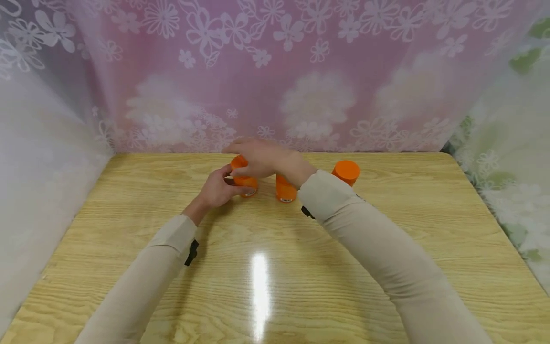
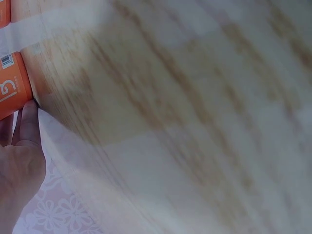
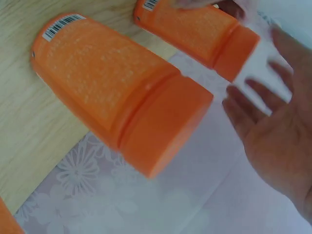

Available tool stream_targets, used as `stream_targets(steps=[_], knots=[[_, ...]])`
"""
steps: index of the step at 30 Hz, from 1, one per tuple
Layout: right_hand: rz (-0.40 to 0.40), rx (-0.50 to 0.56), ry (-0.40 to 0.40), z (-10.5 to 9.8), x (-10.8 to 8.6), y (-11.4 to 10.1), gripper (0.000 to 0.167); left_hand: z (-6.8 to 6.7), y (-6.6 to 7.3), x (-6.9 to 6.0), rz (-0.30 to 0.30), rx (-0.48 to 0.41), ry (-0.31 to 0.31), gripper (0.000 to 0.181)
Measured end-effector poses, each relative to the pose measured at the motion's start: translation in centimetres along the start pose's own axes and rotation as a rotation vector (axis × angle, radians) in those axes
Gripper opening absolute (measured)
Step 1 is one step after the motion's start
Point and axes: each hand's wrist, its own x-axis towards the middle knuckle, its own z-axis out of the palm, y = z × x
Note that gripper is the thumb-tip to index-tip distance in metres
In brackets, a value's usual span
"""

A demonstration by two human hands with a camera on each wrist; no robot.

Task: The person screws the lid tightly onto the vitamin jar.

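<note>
Three orange plastic bottles with orange lids stand in a row on the table. Around the lower body of the left bottle (image 1: 246, 182), my left hand (image 1: 216, 190) curls its thumb and fingers. My right hand (image 1: 259, 157) hovers over that bottle's lid; in the right wrist view its fingers (image 3: 261, 95) are spread loosely and hold nothing. Under my right wrist is the middle bottle (image 1: 285, 189), partly covered in the head view but plain in the right wrist view, with a barcode near its base. The right bottle (image 1: 346, 171) is half hidden behind my right sleeve.
The bottles stand towards the far edge of the wood-grain table (image 1: 240, 267). Behind it hangs a pink floral curtain (image 1: 266, 86), with pale cloth (image 1: 47, 167) on the left and leaf-patterned cloth (image 1: 511, 172) on the right.
</note>
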Motion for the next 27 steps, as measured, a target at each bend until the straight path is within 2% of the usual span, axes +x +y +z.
stream_targets(steps=[2,4,6,13,17,20,22,25,27], knots=[[-0.063,0.023,-0.025,-0.2,-0.1,0.1,0.048,0.0,0.1,0.0,-0.006,0.005,0.012,0.054],[-0.083,0.037,-0.038,-0.3,-0.1,0.2,0.041,0.1,0.2,0.0,-0.005,0.01,0.017,0.052],[-0.06,0.041,-0.025,-0.2,-0.1,0.1,0.036,0.1,0.4,0.1,0.0,0.009,0.013,0.052],[0.093,-0.056,0.138,0.7,-0.1,-0.6,0.04,0.2,0.4,0.3,0.017,0.02,0.01,0.059],[0.121,-0.097,0.152,1.1,-0.1,-0.8,0.046,0.1,0.4,0.4,0.031,0.048,0.014,0.058],[0.067,-0.076,0.121,1.3,-0.2,-0.4,0.054,0.1,0.2,0.3,0.041,0.092,0.01,0.051],[0.005,-0.038,0.092,1.4,-0.4,-0.1,0.052,0.1,0.1,0.3,0.033,0.092,0.01,0.05],[-0.077,0.015,0.051,1.2,-0.5,0.4,0.042,0.1,0.0,0.1,0.0,0.039,0.018,0.051],[-0.091,0.039,0.025,1.1,-0.5,0.4,0.036,0.2,-0.1,-0.1,-0.02,-0.001,0.025,0.052]])
